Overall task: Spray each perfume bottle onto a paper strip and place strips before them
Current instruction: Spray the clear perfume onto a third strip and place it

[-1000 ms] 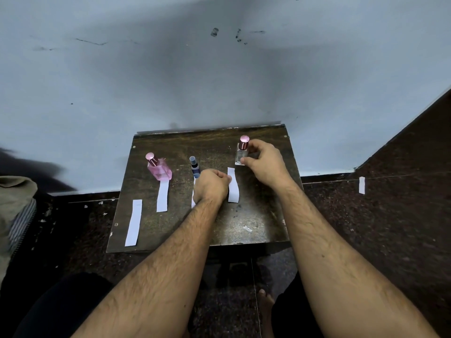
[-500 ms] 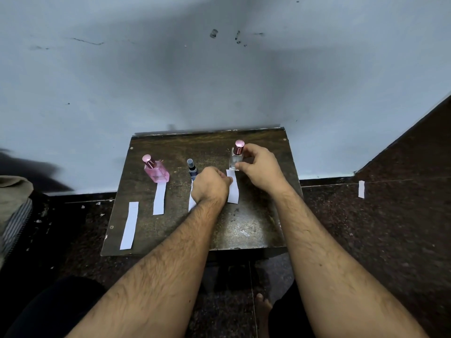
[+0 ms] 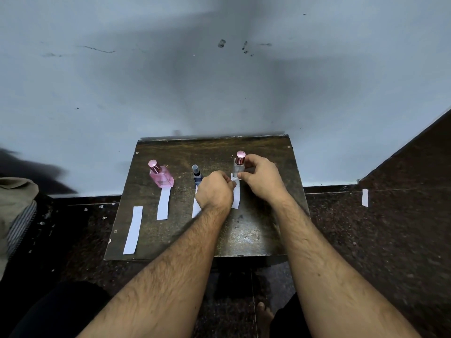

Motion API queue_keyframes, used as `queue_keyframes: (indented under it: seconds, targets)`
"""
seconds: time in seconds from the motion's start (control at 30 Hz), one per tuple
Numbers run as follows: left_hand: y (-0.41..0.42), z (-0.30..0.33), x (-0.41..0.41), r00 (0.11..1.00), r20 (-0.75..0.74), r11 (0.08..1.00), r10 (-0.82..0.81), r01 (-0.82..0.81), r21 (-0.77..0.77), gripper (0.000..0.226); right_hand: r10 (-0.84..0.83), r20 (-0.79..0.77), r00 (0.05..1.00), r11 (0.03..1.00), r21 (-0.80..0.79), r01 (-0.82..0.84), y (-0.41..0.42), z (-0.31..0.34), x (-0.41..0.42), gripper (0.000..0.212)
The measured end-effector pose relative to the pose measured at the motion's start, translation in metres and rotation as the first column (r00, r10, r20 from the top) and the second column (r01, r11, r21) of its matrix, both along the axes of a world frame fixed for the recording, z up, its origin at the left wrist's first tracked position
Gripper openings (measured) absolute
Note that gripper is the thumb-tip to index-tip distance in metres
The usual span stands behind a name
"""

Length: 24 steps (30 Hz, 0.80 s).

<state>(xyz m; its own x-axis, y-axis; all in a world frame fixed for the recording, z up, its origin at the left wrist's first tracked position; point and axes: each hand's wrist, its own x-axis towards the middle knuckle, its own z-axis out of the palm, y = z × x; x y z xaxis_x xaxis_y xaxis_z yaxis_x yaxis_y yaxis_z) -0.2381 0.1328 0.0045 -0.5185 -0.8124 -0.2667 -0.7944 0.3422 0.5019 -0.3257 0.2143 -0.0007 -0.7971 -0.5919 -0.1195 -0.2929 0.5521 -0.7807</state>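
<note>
Three perfume bottles stand in a row on a dark wooden board (image 3: 244,230): a pink square bottle (image 3: 162,176), a slim dark-blue spray bottle (image 3: 196,176) and a clear bottle with a rose cap (image 3: 239,164). My right hand (image 3: 262,180) grips the clear bottle with thumb and fingers. My left hand (image 3: 214,191) is curled, its fingertips pinching the white paper strip (image 3: 236,197) that lies in front of the clear bottle. A strip (image 3: 163,203) lies before the pink bottle. Another strip (image 3: 196,208) before the blue bottle is partly hidden by my left hand.
A spare strip (image 3: 133,230) lies near the board's left edge. One more strip (image 3: 365,197) lies on the dark floor at the right. A pale blue wall rises right behind the board. Folded cloth (image 3: 14,215) sits at the far left.
The clear bottle, in my right hand, has come slightly nearer, down to the far end of its strip. My left hand has stayed on that strip.
</note>
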Motion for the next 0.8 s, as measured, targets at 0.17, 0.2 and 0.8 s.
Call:
queue_keyframes:
  seconds: [0.17, 0.2, 0.8]
  targets:
    - [0.0010, 0.0000, -0.0008, 1.000, -0.002, 1.000, 0.003, -0.003, 0.008, 0.011, -0.013, 0.011, 1.000, 1.000, 0.017, 0.013, -0.0012, -0.0024, 0.0037, 0.027]
    - [0.0010, 0.0001, -0.0008, 1.000, -0.001, 1.000, 0.004, -0.004, 0.010, 0.011, -0.016, 0.006, 1.000, 1.000, 0.022, 0.016, -0.0015, -0.0024, 0.0043, 0.027]
    - [0.0051, 0.0001, 0.0077, 1.000, 0.003, 0.999, -0.020, 0.020, -0.030, 0.018, -0.012, -0.008, 1.000, 0.999, 0.035, 0.012, -0.0018, 0.0027, 0.0076, 0.030]
